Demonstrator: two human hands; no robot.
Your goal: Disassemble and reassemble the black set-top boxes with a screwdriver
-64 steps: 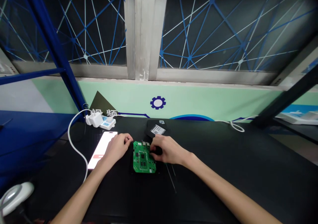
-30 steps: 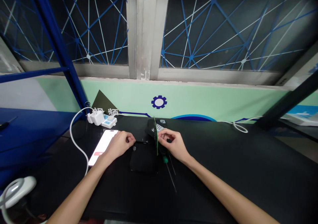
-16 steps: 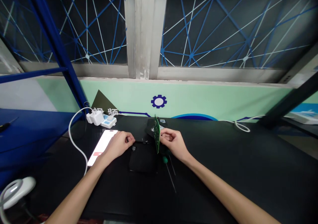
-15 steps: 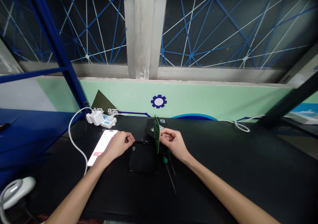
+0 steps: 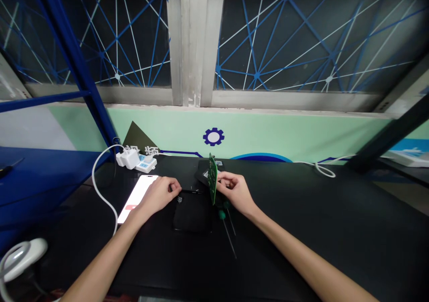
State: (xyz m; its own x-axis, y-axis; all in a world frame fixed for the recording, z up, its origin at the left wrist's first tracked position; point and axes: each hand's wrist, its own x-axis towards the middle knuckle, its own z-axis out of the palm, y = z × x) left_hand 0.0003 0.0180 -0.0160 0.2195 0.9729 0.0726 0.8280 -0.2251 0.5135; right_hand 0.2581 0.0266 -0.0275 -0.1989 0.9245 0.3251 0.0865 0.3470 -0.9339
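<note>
In the head view, my right hand [image 5: 236,192] pinches a green circuit board [image 5: 212,179] by its side and holds it nearly upright, edge toward me. My left hand [image 5: 164,192] has its fingers curled together at the upper left corner of a flat black casing [image 5: 191,212]; whatever the fingertips hold there is hidden. A thin dark strip [image 5: 194,191] runs along the casing's far edge, beside those fingertips. Two screwdrivers with green handles [image 5: 221,214] lie below my right hand, shafts pointing toward me. Behind the board are dark parts [image 5: 202,173], partly covered by it.
A lit phone [image 5: 139,195] lies under and beside my left wrist. Behind it sits a white power strip [image 5: 146,162] with a charger [image 5: 128,158] and a white cable. A white device [image 5: 28,258] stands at the lower left. Another cable [image 5: 323,170] lies along the wall.
The circuit board is turned slightly, showing a little more of its face. Both hands stay almost where they were.
</note>
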